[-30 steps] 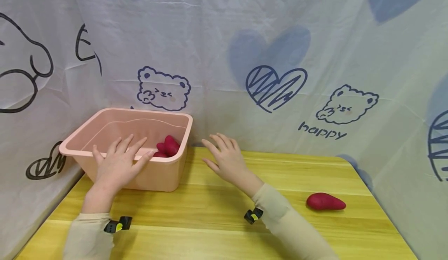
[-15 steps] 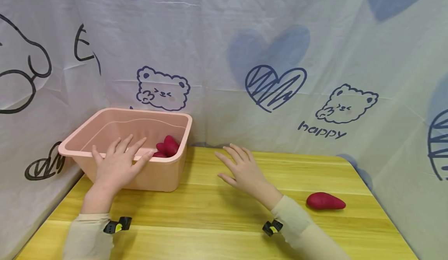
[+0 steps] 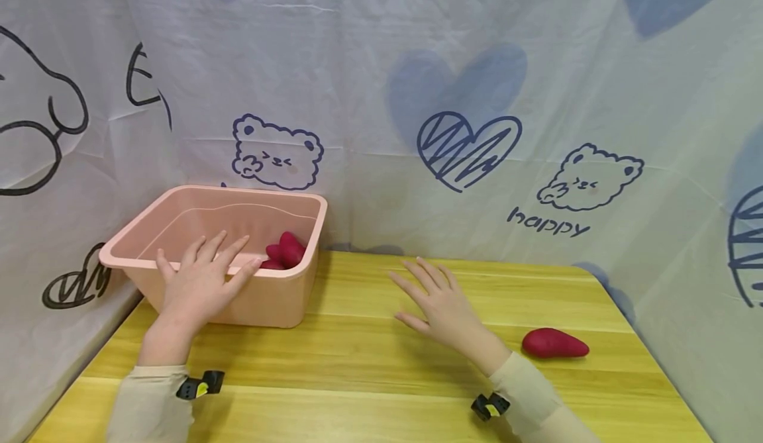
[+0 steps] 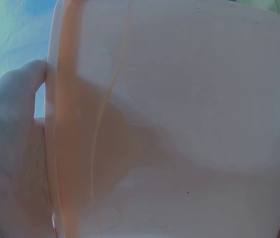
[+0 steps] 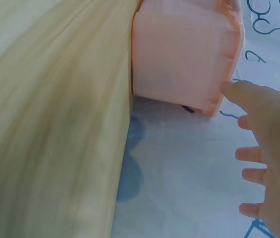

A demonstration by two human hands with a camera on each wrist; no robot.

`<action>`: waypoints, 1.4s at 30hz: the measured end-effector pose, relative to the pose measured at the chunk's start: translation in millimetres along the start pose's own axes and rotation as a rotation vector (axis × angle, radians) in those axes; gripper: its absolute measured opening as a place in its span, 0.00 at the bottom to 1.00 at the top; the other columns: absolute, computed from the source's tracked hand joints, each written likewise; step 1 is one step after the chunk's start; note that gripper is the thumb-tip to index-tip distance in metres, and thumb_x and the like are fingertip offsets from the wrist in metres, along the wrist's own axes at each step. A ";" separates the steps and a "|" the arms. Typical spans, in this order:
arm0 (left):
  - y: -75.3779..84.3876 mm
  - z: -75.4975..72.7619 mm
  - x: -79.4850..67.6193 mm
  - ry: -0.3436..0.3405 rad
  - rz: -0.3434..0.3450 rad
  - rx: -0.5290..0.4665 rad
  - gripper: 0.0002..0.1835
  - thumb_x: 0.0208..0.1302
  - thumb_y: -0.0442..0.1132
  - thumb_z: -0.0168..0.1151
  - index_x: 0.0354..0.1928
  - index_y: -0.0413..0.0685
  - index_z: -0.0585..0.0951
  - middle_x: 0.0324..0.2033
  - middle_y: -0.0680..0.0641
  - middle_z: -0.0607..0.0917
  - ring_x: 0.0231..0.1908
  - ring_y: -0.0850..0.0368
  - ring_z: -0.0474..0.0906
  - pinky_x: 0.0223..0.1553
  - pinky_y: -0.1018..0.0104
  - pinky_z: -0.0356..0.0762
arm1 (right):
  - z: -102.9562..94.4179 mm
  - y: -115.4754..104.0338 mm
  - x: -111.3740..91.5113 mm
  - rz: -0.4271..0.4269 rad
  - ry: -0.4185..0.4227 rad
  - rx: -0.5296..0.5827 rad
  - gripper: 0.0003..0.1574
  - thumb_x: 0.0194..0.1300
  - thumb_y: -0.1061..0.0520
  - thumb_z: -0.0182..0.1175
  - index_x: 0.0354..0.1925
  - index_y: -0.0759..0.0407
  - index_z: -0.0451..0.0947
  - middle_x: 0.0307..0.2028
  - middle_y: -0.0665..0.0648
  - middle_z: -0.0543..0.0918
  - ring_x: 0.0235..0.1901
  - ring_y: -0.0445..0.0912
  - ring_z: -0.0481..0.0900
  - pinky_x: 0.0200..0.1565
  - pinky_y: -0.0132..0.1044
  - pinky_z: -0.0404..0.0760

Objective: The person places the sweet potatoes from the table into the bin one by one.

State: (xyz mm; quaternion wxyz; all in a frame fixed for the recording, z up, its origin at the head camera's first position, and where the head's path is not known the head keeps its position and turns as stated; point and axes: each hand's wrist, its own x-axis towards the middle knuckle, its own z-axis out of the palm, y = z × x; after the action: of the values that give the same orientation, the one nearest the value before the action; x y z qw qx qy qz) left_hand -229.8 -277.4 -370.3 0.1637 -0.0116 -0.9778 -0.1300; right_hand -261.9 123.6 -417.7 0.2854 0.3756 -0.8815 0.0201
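Note:
My left hand [image 3: 199, 291] rests on the near rim of a pink plastic basin [image 3: 286, 300], fingers spread and pointing over its inside. In the left wrist view the thumb [image 4: 23, 79] lies at the basin's rim, beside its outer wall [image 4: 194, 109]. Several dark red sweet potatoes [image 3: 292, 249] lie in the basin's right end, partly hidden by the rim. My right hand [image 3: 447, 314] hovers over the table, fingers extended and holding nothing. To its right, a single tapered red sweet potato [image 3: 554, 344] lies on the wood.
The yellow wood-grain table [image 3: 357, 363] carries the basin at its back left. A white cloth [image 3: 369, 204] printed with hearts and bears hangs behind the table and along both sides. Black wrist straps [image 3: 490, 406] sit on both sleeves.
My right hand has moved away from the basin, to the right and nearer, toward the lone sweet potato. The left hand and the basin have stayed in place.

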 end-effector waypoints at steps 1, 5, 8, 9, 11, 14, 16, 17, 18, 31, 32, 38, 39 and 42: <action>-0.1 0.0 0.1 0.001 0.000 0.000 0.39 0.67 0.73 0.35 0.73 0.62 0.63 0.73 0.36 0.59 0.70 0.29 0.50 0.61 0.19 0.21 | -0.7 1.2 -2.9 0.006 -0.012 0.002 0.42 0.62 0.36 0.60 0.71 0.45 0.64 0.70 0.58 0.67 0.71 0.58 0.63 0.66 0.61 0.65; 0.0 -0.5 -0.1 0.004 0.002 -0.001 0.39 0.67 0.73 0.35 0.72 0.61 0.63 0.73 0.36 0.60 0.70 0.29 0.50 0.61 0.19 0.21 | -2.5 5.6 -13.9 0.035 -0.051 0.013 0.43 0.63 0.35 0.59 0.72 0.43 0.62 0.71 0.58 0.65 0.72 0.57 0.60 0.68 0.63 0.62; 0.4 -0.8 -0.5 0.006 0.003 -0.003 0.39 0.67 0.73 0.35 0.72 0.61 0.64 0.73 0.36 0.60 0.70 0.29 0.50 0.61 0.19 0.22 | -3.2 8.3 -21.3 0.056 -0.076 0.013 0.44 0.63 0.35 0.59 0.72 0.43 0.61 0.72 0.58 0.64 0.73 0.58 0.59 0.68 0.63 0.61; 0.5 -0.9 -0.6 0.007 0.003 -0.003 0.39 0.67 0.73 0.35 0.72 0.60 0.64 0.73 0.36 0.60 0.70 0.30 0.50 0.61 0.19 0.22 | -3.5 9.2 -23.7 0.064 -0.084 0.014 0.44 0.63 0.35 0.59 0.72 0.43 0.61 0.72 0.58 0.64 0.73 0.57 0.58 0.69 0.63 0.60; 0.8 -1.0 -0.8 0.006 0.003 -0.004 0.39 0.67 0.73 0.36 0.72 0.60 0.64 0.73 0.36 0.60 0.70 0.30 0.50 0.61 0.19 0.23 | -4.0 11.2 -28.4 0.080 -0.095 0.018 0.44 0.62 0.35 0.60 0.72 0.43 0.60 0.73 0.58 0.63 0.74 0.58 0.57 0.69 0.63 0.59; 0.9 -1.0 -1.2 0.006 0.002 -0.004 0.39 0.67 0.73 0.36 0.72 0.60 0.64 0.73 0.36 0.60 0.70 0.30 0.50 0.61 0.19 0.23 | -4.7 14.5 -35.5 0.105 -0.097 0.025 0.45 0.61 0.35 0.61 0.72 0.42 0.61 0.72 0.58 0.64 0.73 0.58 0.58 0.68 0.64 0.60; 0.7 -0.8 -1.2 0.007 0.002 -0.002 0.39 0.67 0.73 0.36 0.72 0.60 0.64 0.73 0.35 0.60 0.70 0.30 0.50 0.61 0.19 0.23 | -5.2 17.4 -40.5 0.117 -0.097 0.027 0.45 0.61 0.35 0.62 0.72 0.42 0.61 0.72 0.58 0.64 0.73 0.58 0.59 0.68 0.65 0.60; 0.6 -0.7 -1.2 0.007 0.003 -0.002 0.39 0.67 0.73 0.36 0.72 0.60 0.64 0.73 0.35 0.60 0.70 0.29 0.50 0.61 0.19 0.23 | -5.6 18.9 -43.1 0.124 -0.099 0.026 0.45 0.61 0.35 0.62 0.72 0.41 0.61 0.72 0.58 0.64 0.73 0.59 0.59 0.68 0.65 0.60; 0.5 -0.6 -1.1 0.007 0.002 -0.001 0.39 0.67 0.73 0.36 0.72 0.60 0.64 0.73 0.35 0.60 0.70 0.29 0.50 0.61 0.19 0.23 | -6.0 20.6 -45.8 0.127 -0.098 0.025 0.45 0.60 0.35 0.62 0.72 0.42 0.61 0.72 0.58 0.65 0.72 0.59 0.59 0.67 0.65 0.60; 0.7 -0.7 -0.3 0.004 0.002 -0.001 0.39 0.67 0.72 0.36 0.72 0.60 0.64 0.73 0.35 0.60 0.70 0.29 0.50 0.61 0.20 0.20 | -15.2 48.8 -81.3 0.245 -0.148 0.026 0.45 0.62 0.35 0.60 0.73 0.41 0.58 0.74 0.58 0.61 0.73 0.60 0.57 0.67 0.67 0.57; 0.9 -0.9 -0.4 0.004 0.002 -0.001 0.39 0.67 0.72 0.36 0.72 0.59 0.64 0.73 0.35 0.60 0.70 0.29 0.50 0.62 0.20 0.20 | -15.8 50.9 -83.3 0.254 -0.147 0.027 0.45 0.62 0.35 0.60 0.73 0.41 0.58 0.74 0.58 0.61 0.73 0.61 0.57 0.67 0.67 0.57; 1.3 -2.0 -1.3 0.005 0.003 0.002 0.39 0.68 0.72 0.36 0.72 0.59 0.64 0.73 0.35 0.60 0.70 0.29 0.50 0.62 0.20 0.21 | -18.6 61.2 -93.2 0.287 -0.172 0.034 0.46 0.63 0.34 0.60 0.74 0.41 0.57 0.74 0.59 0.58 0.73 0.62 0.55 0.68 0.67 0.55; 1.3 -2.1 -1.5 0.004 0.003 0.002 0.39 0.68 0.72 0.36 0.72 0.58 0.64 0.73 0.35 0.60 0.70 0.29 0.50 0.62 0.20 0.21 | -18.6 62.9 -94.7 0.291 -0.179 0.037 0.46 0.63 0.34 0.60 0.74 0.42 0.57 0.74 0.59 0.58 0.73 0.62 0.55 0.68 0.67 0.55; 1.4 -2.0 -1.9 0.003 0.003 0.001 0.39 0.68 0.72 0.36 0.72 0.59 0.64 0.73 0.35 0.60 0.70 0.29 0.50 0.62 0.20 0.21 | -18.2 68.2 -99.5 0.307 -0.202 0.047 0.46 0.63 0.34 0.60 0.74 0.41 0.56 0.75 0.60 0.58 0.73 0.63 0.55 0.68 0.68 0.54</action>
State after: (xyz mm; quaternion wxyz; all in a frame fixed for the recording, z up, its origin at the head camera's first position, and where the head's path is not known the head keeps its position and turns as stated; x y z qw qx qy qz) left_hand -227.3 -276.6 -368.7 0.1654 -0.0127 -0.9777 -0.1291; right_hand -243.8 241.8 -441.8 0.1801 0.2434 -0.9519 0.0463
